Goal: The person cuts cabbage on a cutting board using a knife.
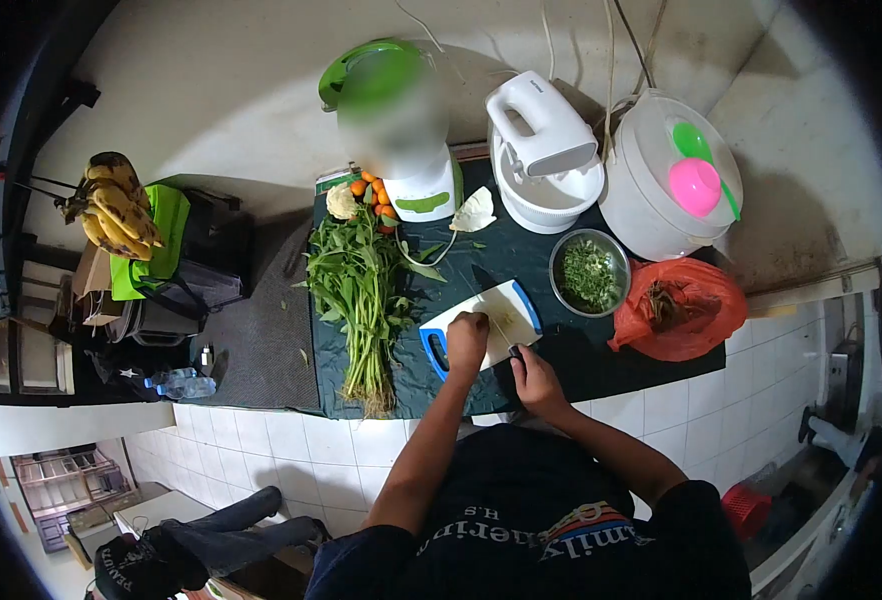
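A white cutting board with blue ends [516,305] lies on the dark green table cover. On it rests my left hand [468,340], fingers curled closed; whatever they hold, if anything, is hidden. My right hand [536,380] grips the dark handle of a knife [502,332], its thin blade slanting across the board close to the left fingers. Small pale bits lie on the board near the blade. A metal bowl [558,292] of chopped greens [589,275] stands to the right. Left of the board lies a large bunch of leafy greens [359,285] with roots towards me.
Behind the board stand a white-green blender [426,190] and a stand mixer [546,205]. A large white container [651,215] carries a pink cup [695,187]. A red plastic bag [701,310] sits at right. Bananas [121,210] hang at left. Another person [191,550] is at lower left.
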The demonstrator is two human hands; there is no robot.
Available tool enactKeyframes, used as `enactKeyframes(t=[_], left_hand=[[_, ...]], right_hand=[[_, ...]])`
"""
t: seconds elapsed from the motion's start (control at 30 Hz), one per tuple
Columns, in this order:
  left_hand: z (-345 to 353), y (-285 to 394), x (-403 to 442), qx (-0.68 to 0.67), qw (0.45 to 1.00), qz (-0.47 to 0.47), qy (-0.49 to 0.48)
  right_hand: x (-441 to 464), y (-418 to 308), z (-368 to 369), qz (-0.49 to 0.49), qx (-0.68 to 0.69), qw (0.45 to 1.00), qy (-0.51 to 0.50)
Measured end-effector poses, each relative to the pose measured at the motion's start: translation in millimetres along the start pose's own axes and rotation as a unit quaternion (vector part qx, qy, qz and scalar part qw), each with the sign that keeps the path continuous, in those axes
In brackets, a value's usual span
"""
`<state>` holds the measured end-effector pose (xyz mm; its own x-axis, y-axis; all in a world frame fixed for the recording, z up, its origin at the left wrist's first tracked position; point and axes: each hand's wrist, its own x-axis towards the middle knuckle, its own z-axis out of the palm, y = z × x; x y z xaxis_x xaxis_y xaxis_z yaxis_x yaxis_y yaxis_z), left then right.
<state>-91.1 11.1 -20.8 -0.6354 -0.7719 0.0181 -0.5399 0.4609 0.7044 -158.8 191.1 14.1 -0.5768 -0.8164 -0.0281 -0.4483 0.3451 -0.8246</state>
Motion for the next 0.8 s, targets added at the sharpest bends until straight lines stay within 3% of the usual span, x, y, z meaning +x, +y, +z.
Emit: enactKeyframes(t=[0.13, 0.23, 0.33, 0.63, 0.73, 0.8], left_hand=[[-2, -3, 5, -0.034, 0.998, -0.044, -0.013], [-2, -1, 3, -0.022, 1.0, -0.014, -0.004], [-3, 1, -1, -0.011, 1.0, 0.02, 0.003], [-2, -9, -5, -0.006, 0.998, 0.045, -0.031], [2, -10, -6, 0.019, 0.997, 0.068, -0.02], [4, -9, -4, -0.019, 0.999, 0.029, 0.006]], right_hand=[[-1, 1, 4, -0.003, -0.017, 1.0, -0.013], [1, -6, 6, -0.024, -0.055, 0.998, 0.001], [2, -13, 7, 0.038, -0.051, 0.997, -0.045], [3, -1, 26, -0.007, -0.08, 0.997, -0.021], [15, -7, 29, 0.035, -0.057, 0.997, -0.041], [29, -16, 30, 0.123, -0.08, 0.985, -0.092]])
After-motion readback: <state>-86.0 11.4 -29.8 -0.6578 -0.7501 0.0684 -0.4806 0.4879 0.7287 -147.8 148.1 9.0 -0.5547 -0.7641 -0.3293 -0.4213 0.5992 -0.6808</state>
